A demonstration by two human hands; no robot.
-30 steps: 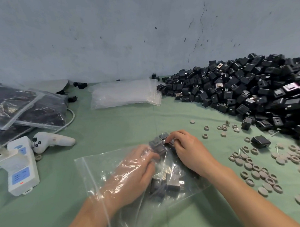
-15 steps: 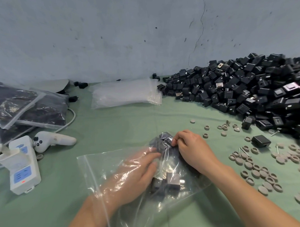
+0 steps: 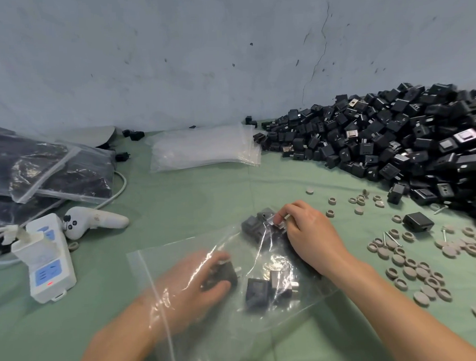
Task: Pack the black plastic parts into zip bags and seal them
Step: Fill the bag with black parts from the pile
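Note:
A clear zip bag [image 3: 177,263] lies on the green cloth in front of me, with several black plastic parts [image 3: 258,290] inside. My left hand [image 3: 192,284] is inside the bag, blurred, its fingers curled round a black part [image 3: 221,275]. My right hand [image 3: 309,237] rests on the bag's far corner from outside and pinches the film over a cluster of parts [image 3: 256,225]. A big heap of black parts [image 3: 392,140] lies at the right against the wall.
A stack of empty zip bags [image 3: 203,149] lies at the back centre. Filled bags [image 3: 42,171] sit at the left, beside a white power strip [image 3: 49,265] and a white controller [image 3: 92,222]. Grey rings and discs [image 3: 412,266] and one loose black part [image 3: 417,222] lie at the right.
My left hand has drawn back toward me inside the bag, now round a black part. My right hand stays at the bag's far corner, fingers shifted slightly.

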